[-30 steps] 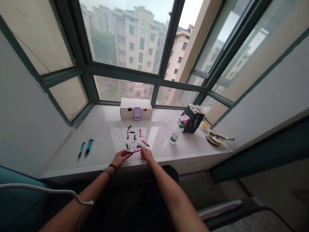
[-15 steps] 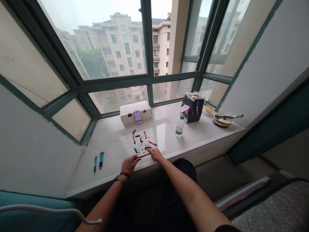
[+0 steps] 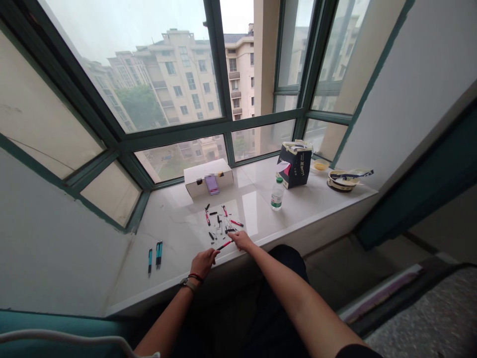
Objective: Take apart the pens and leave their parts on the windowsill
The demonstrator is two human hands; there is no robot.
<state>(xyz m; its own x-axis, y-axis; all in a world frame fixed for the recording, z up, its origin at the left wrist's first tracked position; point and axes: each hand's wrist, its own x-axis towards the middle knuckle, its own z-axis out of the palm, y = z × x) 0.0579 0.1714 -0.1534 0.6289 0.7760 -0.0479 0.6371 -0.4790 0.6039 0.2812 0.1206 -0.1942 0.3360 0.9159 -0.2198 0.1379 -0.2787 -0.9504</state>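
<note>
My left hand (image 3: 204, 262) is closed around the dark end of a slim red-and-black pen (image 3: 225, 245) at the front edge of the white sill. My right hand (image 3: 243, 241) meets the pen's other end, its fingers curled there while the index finger reaches towards a small black part (image 3: 231, 230). Just beyond the hands lie loose pen parts: red barrels (image 3: 237, 223), black grips (image 3: 211, 235) and thin pale pieces, too small to tell apart. Off to the left rest several teal-and-black pens (image 3: 159, 254).
A white box (image 3: 194, 188) with a purple pack (image 3: 212, 184) before it stands by the window. To the right are a water bottle (image 3: 277, 195), a dark carton (image 3: 298, 166) and a food bowl (image 3: 341, 181). A white cable (image 3: 74, 338) crosses the lower left.
The camera view has turned, shifting the sill in the picture. The pen between my hands is more steeply slanted. My right index finger has stretched forward towards the loose parts.
</note>
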